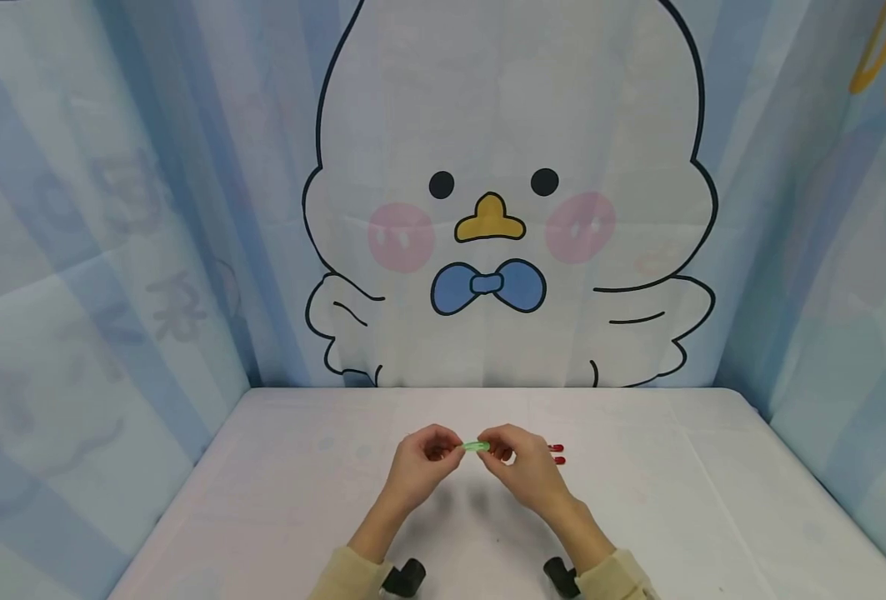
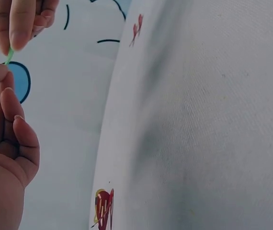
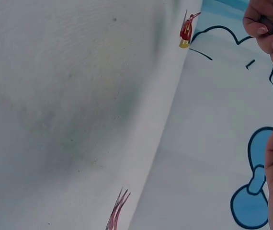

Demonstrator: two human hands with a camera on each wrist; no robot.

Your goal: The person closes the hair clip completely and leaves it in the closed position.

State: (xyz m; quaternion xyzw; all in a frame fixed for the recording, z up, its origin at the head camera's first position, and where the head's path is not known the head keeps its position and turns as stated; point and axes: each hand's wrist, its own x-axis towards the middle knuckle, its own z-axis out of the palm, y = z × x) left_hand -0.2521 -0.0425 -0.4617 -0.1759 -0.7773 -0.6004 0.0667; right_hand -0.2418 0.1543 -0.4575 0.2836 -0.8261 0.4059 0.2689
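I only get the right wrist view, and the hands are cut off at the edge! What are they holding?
Observer: A small green piece, pinched between the left hand and the right hand. The head view shows it.
Operator: I see a blue bow tie. Who's wearing it?
Observer: A big white cartoon bird with a yellow beak, in the head view.
Operator: Ha! And what sleeves does the person have on?
Observer: Pale yellow sleeves; your view misses them.

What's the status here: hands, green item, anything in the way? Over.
Left hand, right hand: pinching the green item, one at each end. Item raised above table. Red pieces near right hand; nothing seen blocking.
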